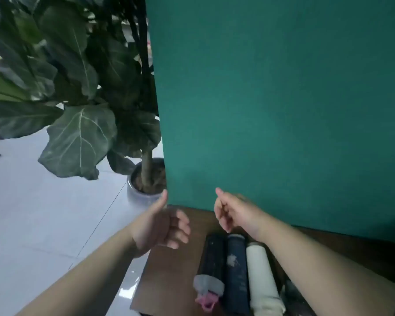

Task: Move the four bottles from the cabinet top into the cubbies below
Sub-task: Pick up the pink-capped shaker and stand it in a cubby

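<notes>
Bottles on brown cabinet top (169,270), side by side, touching, seen from above. Black bottle (211,256) nearest to left hand (162,226), just below its curled fingers; grey lid and pink loop at its near end. Dark blue bottle (236,270) in the middle, with pale worn patch on the body. White bottle (261,277) directly under right forearm, below right hand (234,213). Fourth bottle (293,297) mostly hidden by right forearm, colour not clear.

Left hand loosely open, thumb up, fingers half curled, holding nothing, above left edge of cabinet top. Right hand also empty, fingers curled loosely, slightly blurred, above far ends of bottles. Green wall panel (283,99) behind both hands. Potted plant (78,87) beyond left hand, on pale tiled floor (32,213).
</notes>
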A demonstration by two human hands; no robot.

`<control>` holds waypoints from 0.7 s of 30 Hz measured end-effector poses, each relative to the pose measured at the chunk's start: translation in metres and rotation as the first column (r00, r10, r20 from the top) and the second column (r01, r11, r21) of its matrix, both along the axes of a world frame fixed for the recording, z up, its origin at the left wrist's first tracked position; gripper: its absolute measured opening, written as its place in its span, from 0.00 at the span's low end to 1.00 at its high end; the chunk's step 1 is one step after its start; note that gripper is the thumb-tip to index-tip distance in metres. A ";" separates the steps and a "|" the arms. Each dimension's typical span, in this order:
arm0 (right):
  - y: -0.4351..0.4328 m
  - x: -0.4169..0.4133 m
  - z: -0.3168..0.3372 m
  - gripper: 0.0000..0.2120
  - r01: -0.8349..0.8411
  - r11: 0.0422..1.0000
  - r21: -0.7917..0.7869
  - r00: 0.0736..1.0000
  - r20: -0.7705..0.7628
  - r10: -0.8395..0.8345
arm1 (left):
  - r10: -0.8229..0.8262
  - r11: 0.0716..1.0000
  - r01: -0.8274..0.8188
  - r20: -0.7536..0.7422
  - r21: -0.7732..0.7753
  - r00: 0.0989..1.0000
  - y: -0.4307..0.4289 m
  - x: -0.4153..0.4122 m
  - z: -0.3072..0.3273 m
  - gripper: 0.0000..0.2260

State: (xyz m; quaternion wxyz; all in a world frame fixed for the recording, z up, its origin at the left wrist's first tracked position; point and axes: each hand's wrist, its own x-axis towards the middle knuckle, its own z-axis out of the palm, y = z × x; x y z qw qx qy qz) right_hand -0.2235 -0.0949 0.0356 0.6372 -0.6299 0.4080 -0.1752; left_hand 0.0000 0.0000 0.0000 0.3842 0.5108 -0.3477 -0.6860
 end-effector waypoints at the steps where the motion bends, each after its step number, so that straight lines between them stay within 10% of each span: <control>1: 0.005 0.001 -0.019 0.25 -0.018 0.999 -0.042 1.000 -0.003 0.018 | 0.013 1.000 -0.013 -0.042 0.004 0.999 0.006 -0.005 -0.016 0.38; 11: 0.062 -0.016 -0.183 0.14 -0.210 0.832 -0.514 0.926 -0.378 0.000 | 0.231 0.972 -0.236 -0.152 -0.011 0.961 0.079 -0.031 -0.204 0.37; 21: 0.134 -0.032 -0.233 0.42 -0.286 0.714 -0.639 0.809 -0.560 -0.177 | 0.344 0.934 -0.356 -0.224 -0.016 0.912 0.172 -0.071 -0.274 0.36</control>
